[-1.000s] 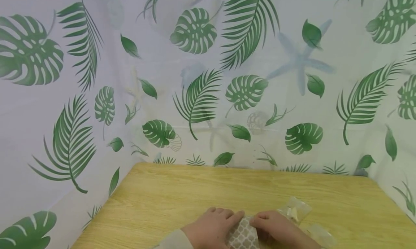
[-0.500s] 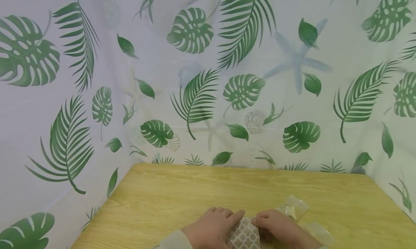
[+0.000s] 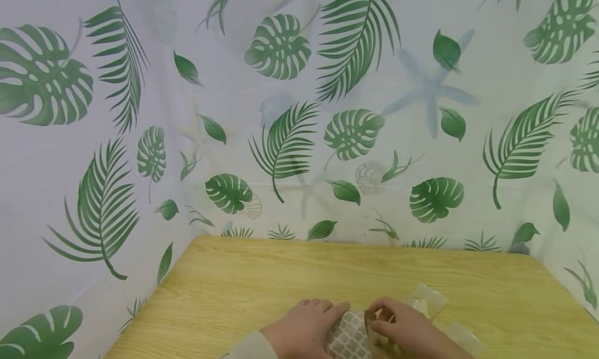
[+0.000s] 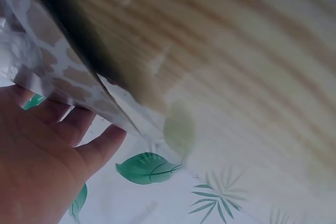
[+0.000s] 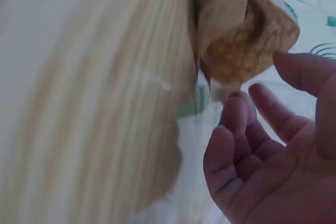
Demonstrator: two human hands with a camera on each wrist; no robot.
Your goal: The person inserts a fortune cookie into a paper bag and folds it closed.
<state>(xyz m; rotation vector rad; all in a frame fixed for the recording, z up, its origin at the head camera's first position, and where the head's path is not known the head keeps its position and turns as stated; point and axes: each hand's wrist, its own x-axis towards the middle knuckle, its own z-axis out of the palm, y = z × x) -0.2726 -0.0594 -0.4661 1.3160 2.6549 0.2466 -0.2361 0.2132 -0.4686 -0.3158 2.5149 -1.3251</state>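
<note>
A flat piece with a white lattice pattern on tan (image 3: 348, 337) lies at the front middle of the table. My left hand (image 3: 301, 330) rests over its left side; in the left wrist view straight fingers (image 4: 100, 148) touch the patterned edge. At its right edge is my right hand (image 3: 409, 328), thumb and curled fingers pinching a lifted part. The right wrist view shows a brown, speckled, cork-like surface (image 5: 247, 40) there, with the thumb at one corner and fingers at another. Its kind is unclear.
Beyond the right hand lies a clear plastic bag (image 3: 432, 299) with something small and pale inside. Another clear bag (image 3: 463, 338) lies nearer, partly behind the right forearm. A leaf-printed curtain (image 3: 299, 140) surrounds the wood-grain table (image 3: 262, 270).
My right hand has turned, its thumb and index finger parting, and the patterned piece's right edge has lifted, showing a brown side. My left hand has stayed in place.
</note>
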